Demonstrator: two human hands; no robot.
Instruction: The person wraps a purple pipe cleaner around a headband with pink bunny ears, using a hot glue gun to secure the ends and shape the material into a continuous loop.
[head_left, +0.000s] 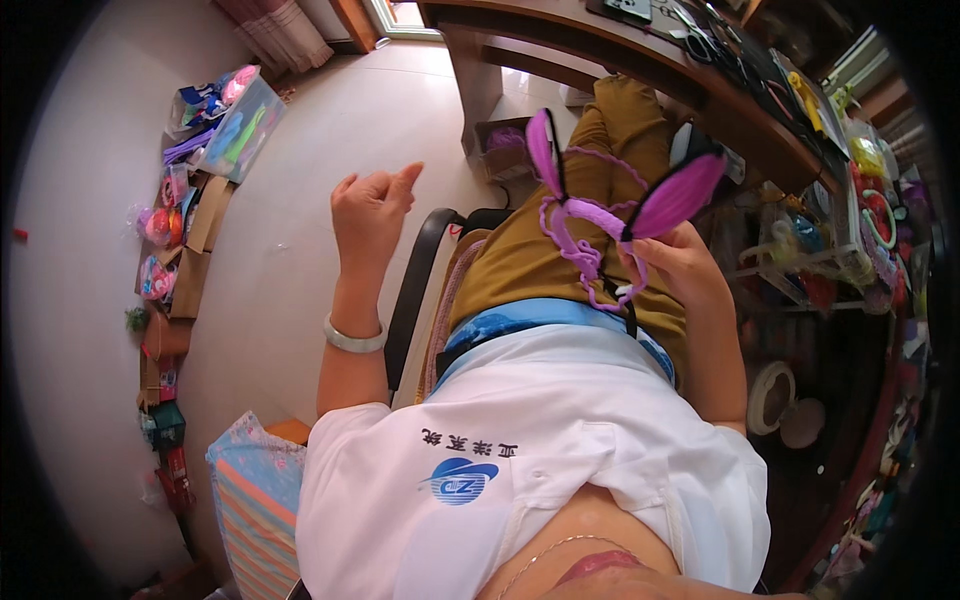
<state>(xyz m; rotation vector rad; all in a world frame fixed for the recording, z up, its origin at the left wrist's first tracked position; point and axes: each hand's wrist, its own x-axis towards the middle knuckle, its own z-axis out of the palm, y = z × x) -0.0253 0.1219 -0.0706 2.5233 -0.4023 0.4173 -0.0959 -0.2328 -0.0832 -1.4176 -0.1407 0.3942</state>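
My right hand (667, 259) grips one end of a lilac rabbit-ear headband (596, 214) above my lap. Its two purple ears, a left one (544, 154) and a right one (679, 193), have black edging. Fuzzy lilac yarn (581, 259) covers the band and dangles in loops around it. Part of the band's right end is hidden by my fingers. Off to the left, apart from the headband, my left hand (375, 193) is raised with curled fingers and its thumb side towards the right. Nothing shows in it.
A wooden desk (720, 90) with scissors (697, 45) spans the upper right. Beneath it, a box holds purple yarn (506, 139). A black chair armrest (420, 277) is beside my left arm. Cardboard boxes (191, 281) and a plastic bin (244, 135) line the left wall.
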